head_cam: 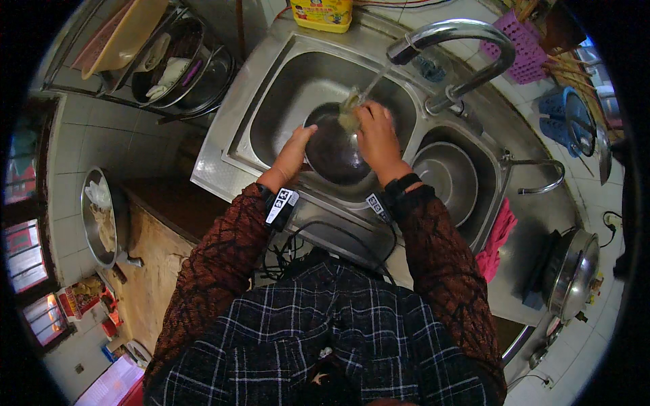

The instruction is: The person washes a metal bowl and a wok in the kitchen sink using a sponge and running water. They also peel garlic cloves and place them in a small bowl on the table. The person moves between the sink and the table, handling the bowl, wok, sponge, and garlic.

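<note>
My left hand [293,152] grips the near left rim of a dark round metal pan [335,147], which is tilted over the large basin of a steel sink [284,86]. In my right hand [377,137] is a yellowish-green scrubbing cloth or mesh [349,114], touching the pan's far right side. A thin stream of water falls onto the cloth from a curved chrome faucet [467,30]. In the smaller basin, to the right, sits a round metal bowl [449,177].
A yellow detergent bottle [325,15] stands behind the sink. A pink cloth [495,243] hangs over the right basin's edge, near a small faucet [543,177]. A lidded metal pot [574,274] is at the right. A rack with pans [177,76] stands at the upper left.
</note>
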A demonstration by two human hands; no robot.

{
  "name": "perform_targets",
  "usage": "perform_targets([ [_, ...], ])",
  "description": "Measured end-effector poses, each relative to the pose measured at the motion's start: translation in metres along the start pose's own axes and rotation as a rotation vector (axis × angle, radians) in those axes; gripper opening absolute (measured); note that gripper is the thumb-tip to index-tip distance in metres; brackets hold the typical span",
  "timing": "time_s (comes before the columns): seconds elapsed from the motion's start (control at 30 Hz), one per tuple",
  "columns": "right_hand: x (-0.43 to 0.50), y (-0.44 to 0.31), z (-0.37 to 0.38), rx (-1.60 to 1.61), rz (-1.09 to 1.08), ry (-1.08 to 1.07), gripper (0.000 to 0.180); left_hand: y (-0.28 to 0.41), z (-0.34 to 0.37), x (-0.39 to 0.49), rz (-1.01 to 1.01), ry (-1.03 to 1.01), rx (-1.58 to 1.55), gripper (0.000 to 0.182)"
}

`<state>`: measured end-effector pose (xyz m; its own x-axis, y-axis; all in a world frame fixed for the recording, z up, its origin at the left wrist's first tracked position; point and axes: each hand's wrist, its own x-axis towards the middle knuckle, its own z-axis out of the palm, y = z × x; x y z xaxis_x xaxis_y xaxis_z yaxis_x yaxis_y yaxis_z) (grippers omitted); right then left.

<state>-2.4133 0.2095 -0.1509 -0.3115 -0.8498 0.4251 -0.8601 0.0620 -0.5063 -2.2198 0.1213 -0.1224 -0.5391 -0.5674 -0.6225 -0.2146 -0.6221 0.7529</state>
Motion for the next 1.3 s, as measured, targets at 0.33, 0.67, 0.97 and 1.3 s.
perform_targets([
  [0.33, -0.006, 0.032, 0.022, 0.333, 0.702, -0.168, 0.043, 0.004, 0.008, 0.002, 0.474, 0.044, 0.107, 0.056],
  [0.67, -0.044, -0.009, 0.049, 0.811, 1.244, 0.082, 0.033, -0.019, 0.023, 0.030, 0.640, 0.253, 0.100, 0.055],
  [0.97, -0.017, -0.001, 0.011, 0.176, 0.910, 0.191, 0.034, -0.063, 0.027, 0.060, -0.134, 0.128, -0.277, 0.055],
  [1.3, -0.016, 0.016, -0.004, 0.104, 0.743, 0.181, 0.033, -0.048, 0.027, 0.051, -0.094, 0.098, -0.191, 0.056],
])
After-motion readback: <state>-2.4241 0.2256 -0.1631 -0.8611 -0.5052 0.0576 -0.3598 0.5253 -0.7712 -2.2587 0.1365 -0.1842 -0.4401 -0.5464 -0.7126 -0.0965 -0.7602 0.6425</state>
